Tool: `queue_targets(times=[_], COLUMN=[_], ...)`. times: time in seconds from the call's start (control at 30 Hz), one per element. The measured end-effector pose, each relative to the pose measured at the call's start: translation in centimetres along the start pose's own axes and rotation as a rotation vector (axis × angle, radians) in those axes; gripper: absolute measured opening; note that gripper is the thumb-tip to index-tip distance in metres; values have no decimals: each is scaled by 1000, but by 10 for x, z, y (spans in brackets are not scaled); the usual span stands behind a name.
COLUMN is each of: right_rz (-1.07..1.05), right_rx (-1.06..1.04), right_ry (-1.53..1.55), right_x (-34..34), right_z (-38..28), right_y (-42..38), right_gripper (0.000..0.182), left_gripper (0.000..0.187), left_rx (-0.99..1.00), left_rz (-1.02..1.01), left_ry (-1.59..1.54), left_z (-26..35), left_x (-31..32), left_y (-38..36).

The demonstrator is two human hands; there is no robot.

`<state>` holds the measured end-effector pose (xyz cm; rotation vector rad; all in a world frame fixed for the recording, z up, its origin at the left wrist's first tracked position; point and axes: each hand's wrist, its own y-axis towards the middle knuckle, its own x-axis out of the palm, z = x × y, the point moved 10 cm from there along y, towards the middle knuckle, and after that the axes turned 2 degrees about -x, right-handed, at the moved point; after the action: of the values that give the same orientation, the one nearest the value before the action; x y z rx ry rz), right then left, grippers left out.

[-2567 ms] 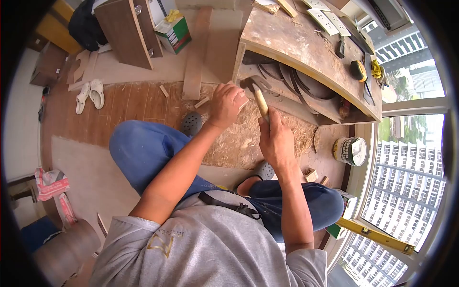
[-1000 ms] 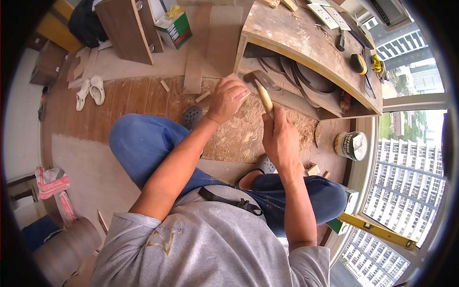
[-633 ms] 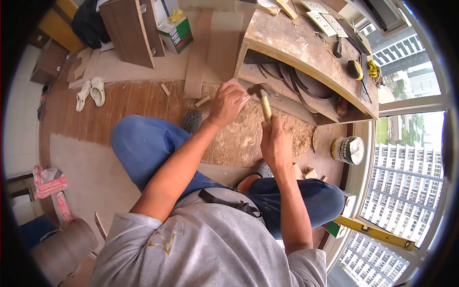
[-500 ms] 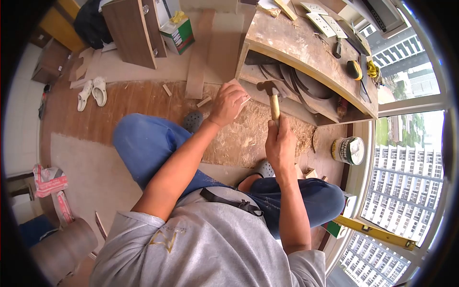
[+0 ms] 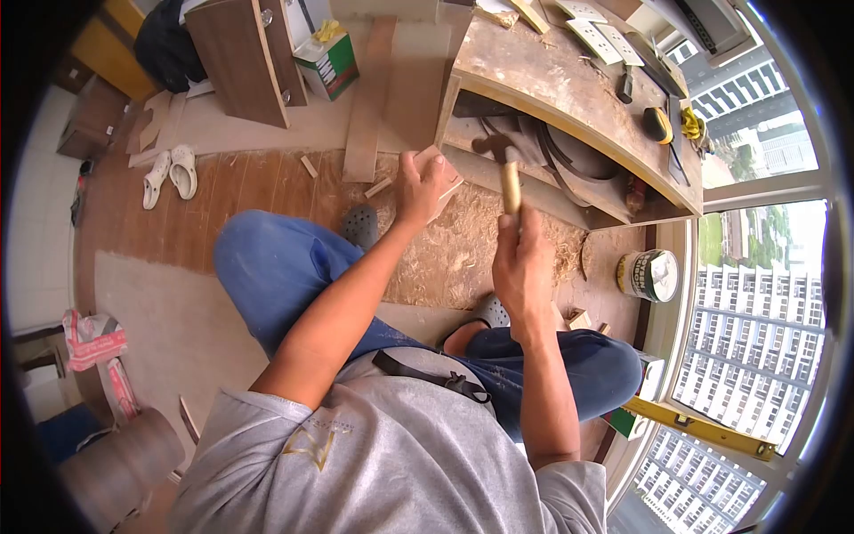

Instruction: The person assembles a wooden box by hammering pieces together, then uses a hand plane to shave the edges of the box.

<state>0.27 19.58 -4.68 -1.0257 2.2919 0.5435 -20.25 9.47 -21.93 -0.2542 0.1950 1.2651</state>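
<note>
Hammer (image 5: 504, 169) upright in the right hand (image 5: 523, 267), fist clenched round the lower end of the pale wooden handle, dark steel head raised just in front of the open lower shelf of the workbench (image 5: 569, 84). Left hand (image 5: 425, 184) to the left of the hammer head, fingers closed on a small flat wooden offcut (image 5: 442, 178) pressed against the near corner of the bench frame, close to the hammer but not touching it. Below both hands, a wide drift of wood shavings (image 5: 454, 254) over the brown plank floor. Bent knees in blue trousers near and left, grey perforated clogs (image 5: 360, 225) poking out beside the shavings, grey T-shirt filling the nearest part of the view. Curved dark strips (image 5: 569, 156) stacked inside the bench shelf. On the dusty bench top, far right: white socket plates (image 5: 594, 28), a yellow tape measure (image 5: 657, 125) and a yellow rag (image 5: 691, 125). Right of the shavings, a paint tin (image 5: 649, 276) standing on the floor by the window frame, small wood blocks (image 5: 580, 318) just near of it. Yellow spirit level (image 5: 698, 427) lying along the window sill at near right. Far left: a pair of white sandals (image 5: 169, 173) on the planks, a green and white carton (image 5: 326, 60) and a brown cabinet panel (image 5: 238, 58) leaning behind them
</note>
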Motion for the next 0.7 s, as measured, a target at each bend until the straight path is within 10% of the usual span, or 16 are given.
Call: queue_targets(times=[0.17, 0.43, 0.63, 0.7], right_rz=[179, -179, 186, -168], right_rx=[-69, 100, -93, 89], right_ry=[8, -159, -1, -322], right_x=[-19, 32, 5, 54], right_z=[-25, 21, 2, 40], right_y=[7, 5, -8, -11], right_gripper=[30, 32, 38, 32], left_gripper=[57, 47, 46, 46], left_rx=[113, 197, 165, 178], left_rz=[77, 168, 171, 172], left_ry=[1, -11, -34, -18], left_z=[1, -1, 6, 3], left_x=[-1, -3, -5, -4], left_y=[1, 2, -1, -4])
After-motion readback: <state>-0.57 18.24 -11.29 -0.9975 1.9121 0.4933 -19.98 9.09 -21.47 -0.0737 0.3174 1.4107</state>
